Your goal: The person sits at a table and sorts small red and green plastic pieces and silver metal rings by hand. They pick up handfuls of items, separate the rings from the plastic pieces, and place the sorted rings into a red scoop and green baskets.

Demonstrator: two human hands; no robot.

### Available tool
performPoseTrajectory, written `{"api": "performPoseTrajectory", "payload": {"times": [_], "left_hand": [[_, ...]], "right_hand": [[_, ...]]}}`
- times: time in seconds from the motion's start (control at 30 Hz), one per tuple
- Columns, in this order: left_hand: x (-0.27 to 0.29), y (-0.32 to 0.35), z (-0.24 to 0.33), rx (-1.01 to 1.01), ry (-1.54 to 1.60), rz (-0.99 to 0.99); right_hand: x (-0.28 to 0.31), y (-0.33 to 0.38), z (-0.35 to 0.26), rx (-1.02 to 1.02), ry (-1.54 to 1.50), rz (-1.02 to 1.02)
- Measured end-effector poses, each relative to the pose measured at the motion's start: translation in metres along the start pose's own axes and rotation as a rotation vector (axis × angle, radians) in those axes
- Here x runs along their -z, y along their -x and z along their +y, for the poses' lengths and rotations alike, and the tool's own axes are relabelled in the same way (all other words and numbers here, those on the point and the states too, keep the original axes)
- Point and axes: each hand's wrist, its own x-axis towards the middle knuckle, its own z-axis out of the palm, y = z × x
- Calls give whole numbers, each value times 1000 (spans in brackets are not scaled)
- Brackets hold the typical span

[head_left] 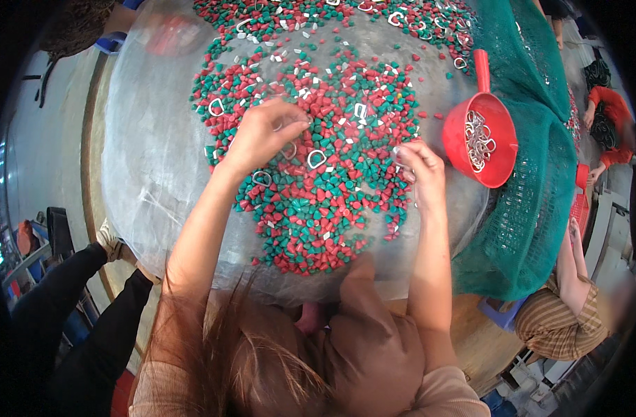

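A broad spread of small red and green cone-shaped pieces (318,208) lies before me, mixed with white bits and metal D-shaped rings. Above its left part is my left hand (266,132), thumb and fingertips closed together; what they pinch, if anything, is too small to make out. One D-ring (316,159) lies just right of that hand, and another ring (261,178) below it. At the pile's right edge my right hand (423,170) is closed, with a small pale glint at its fingertips that I cannot name.
A red plastic scoop (495,139) holding several metal rings rests at the right, beside green netting (519,236). Clear plastic sheeting (151,160) covers the work surface. More cones and rings (422,24) lie at the far side. Other people sit or stand at the left and right.
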Motion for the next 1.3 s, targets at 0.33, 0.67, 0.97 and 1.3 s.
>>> {"api": "performPoseTrajectory", "payload": {"times": [0.33,0.67,0.97,1.3], "left_hand": [[33,26,-23,331,1049,-151],[-29,66,-10,-15,-329,179],[72,89,-44,236,1182,22],[101,53,-107,346,1114,308]], "right_hand": [[-101,5,-4,252,668,-188],[-102,-7,-9,-50,232,-72],[-128,3,-7,343,964,-114],[-139,-19,-13,-244,-633,-547]]}}
